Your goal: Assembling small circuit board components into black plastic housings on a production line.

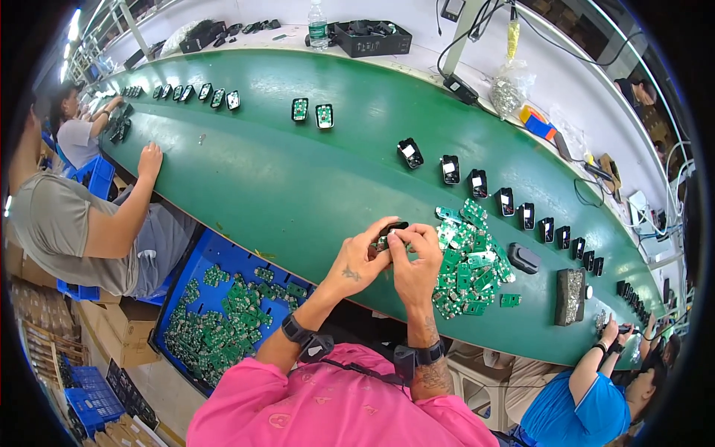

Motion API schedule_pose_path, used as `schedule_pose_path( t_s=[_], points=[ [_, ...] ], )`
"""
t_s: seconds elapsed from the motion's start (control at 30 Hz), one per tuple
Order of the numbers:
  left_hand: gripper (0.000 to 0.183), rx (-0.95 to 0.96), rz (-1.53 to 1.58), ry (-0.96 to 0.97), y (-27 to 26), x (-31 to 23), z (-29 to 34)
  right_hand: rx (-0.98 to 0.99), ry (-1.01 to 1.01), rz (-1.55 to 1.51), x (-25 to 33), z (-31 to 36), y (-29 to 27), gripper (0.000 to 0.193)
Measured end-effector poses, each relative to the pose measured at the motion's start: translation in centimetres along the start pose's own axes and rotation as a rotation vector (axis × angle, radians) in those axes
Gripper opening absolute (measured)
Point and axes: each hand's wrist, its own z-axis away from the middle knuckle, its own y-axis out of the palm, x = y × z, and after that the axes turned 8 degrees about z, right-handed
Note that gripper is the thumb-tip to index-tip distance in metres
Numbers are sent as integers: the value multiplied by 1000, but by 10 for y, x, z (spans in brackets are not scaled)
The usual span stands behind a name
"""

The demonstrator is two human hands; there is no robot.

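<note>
Over the near edge of the green table, my left hand (357,261) is closed around a small black plastic housing (401,225). A bit of green circuit board shows between the fingers. My right hand (417,261) is closed too, its thumb and fingertips pinching at the same housing. Something small and whitish shows at those fingertips, too small to name. Most of the housing is hidden by the fingers. Just right of my right hand lies a loose pile of green circuit boards (477,261). Beyond the pile, a row of open black housings (450,170) runs off to the right.
Right of the pile sit a black closed case (524,258) and a dark block (570,296). A blue bin (195,261) of boards stands below the table edge at left. Co-workers sit at left (82,223) and right (581,410). Board-filled housings (324,116) stand farther back.
</note>
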Motion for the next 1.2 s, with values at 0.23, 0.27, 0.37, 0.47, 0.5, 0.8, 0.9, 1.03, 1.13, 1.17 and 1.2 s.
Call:
schedule_pose_path(
  t_s=[0.23,0.27,0.37,0.47,0.5,0.8,0.9,1.03,1.13,1.17,1.2],
  points=[
    [52,19,422,-100,2,-12,7,-90,11,-17,12,12,-10,8],
    [52,-50,408,-43,5,-16,10,-90,11,-16,14,11,-12,8],
    [54,-148,387,42,16,-22,14,-110,-120,100,21,7,-17,6],
    [55,-184,313,93,21,-22,19,-78,-58,-26,31,9,-16,5],
    [55,-192,244,117,21,-22,19,-75,-55,-37,31,10,-16,5],
    [52,-56,382,-33,13,-34,25,45,-121,8,36,4,-30,5],
    [52,-190,266,119,22,-33,29,7,-144,63,41,9,-32,4],
    [51,-238,114,183,23,-47,36,113,-145,138,48,8,-47,5],
    [52,-217,42,256,20,-47,39,261,-132,154,56,4,-58,6],
    [52,-220,22,288,21,-48,39,259,-130,156,57,2,-60,6],
    [52,-223,2,319,21,-50,39,284,-110,159,57,1,-62,4]
  ],
)
